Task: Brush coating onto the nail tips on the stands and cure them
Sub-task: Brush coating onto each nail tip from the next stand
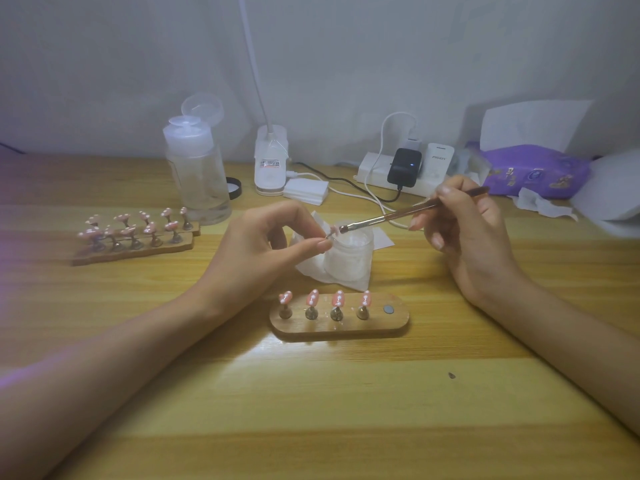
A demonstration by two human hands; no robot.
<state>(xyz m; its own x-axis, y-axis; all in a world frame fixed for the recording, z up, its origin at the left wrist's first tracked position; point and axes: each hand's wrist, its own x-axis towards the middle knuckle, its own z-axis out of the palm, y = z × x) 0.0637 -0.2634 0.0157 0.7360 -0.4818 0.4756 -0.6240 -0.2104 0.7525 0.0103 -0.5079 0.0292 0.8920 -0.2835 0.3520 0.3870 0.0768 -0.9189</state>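
My left hand (266, 244) pinches a small nail tip on its holder (330, 233) over a white jar of coating (349, 254). A thin brush (398, 216) is gripped in my right hand (464, 233), its bristle end right beside that nail tip above the jar. In front of the jar lies a wooden stand (391, 323) with several pink nail tips (337, 299) on metal pegs and one bare magnet spot (388, 309). Two more wooden stands (138, 249) with several pink nail tips sit at the left.
A clear pump bottle (197, 168) stands behind the left stands. A white lamp base (270, 161), cotton pads (306, 190), a power strip with chargers and cables (405, 168) and a purple tissue pack (533, 171) line the back. White tissue (311, 268) lies under the jar.
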